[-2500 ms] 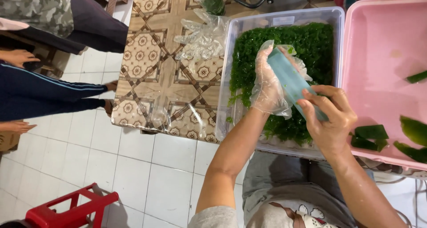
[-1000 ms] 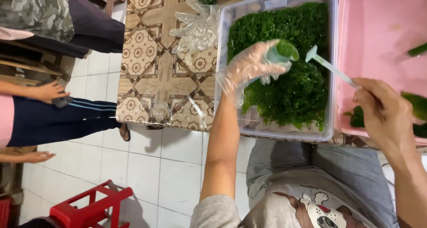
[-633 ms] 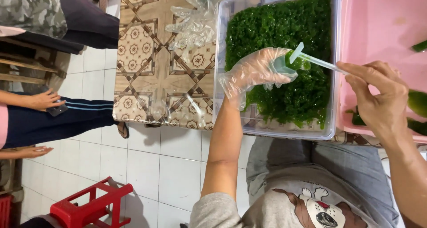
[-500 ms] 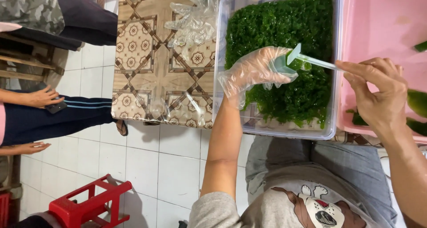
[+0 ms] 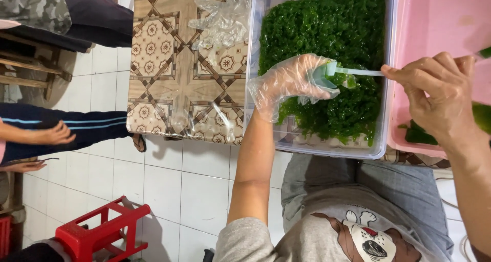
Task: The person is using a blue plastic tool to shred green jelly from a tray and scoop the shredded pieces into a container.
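- Holding steady over the clear plastic tub point(image 5: 381, 149), the left hand point(image 5: 291, 80) is wearing a thin see-through glove and curling its fingers around a small pale teal cup point(image 5: 324, 77).
- The cup is sitting above the middle of the tub, just over the heap of green seaweed point(image 5: 327, 32) that is filling the tub nearly wall to wall.
- Coming in from the right, the bare right hand point(image 5: 440, 96) is pinching the handle of a white plastic spoon point(image 5: 358, 72) between thumb and fingertips.
- The spoon is lying level, its bowl end resting at the mouth of the cup with a little clump of green on it.
- The right hand itself is hanging over the seam where the tub's right wall is meeting the pink basin point(image 5: 434, 21).
- Green leaves point(image 5: 417, 134) are lying in the pink basin near its bottom edge, partly hidden behind the right wrist.
- The tub is standing at the right edge of a table covered in a brown patterned cloth point(image 5: 174, 78).
- A crumpled spare glove point(image 5: 225, 19) is lying on the cloth just beside the tub's left wall, near the top edge.
- Down on the white tiled floor, a red plastic stool point(image 5: 99, 231) is sitting at the lower left.
- Another person's hand point(image 5: 53, 134) is resting on a dark trouser leg at the far left.
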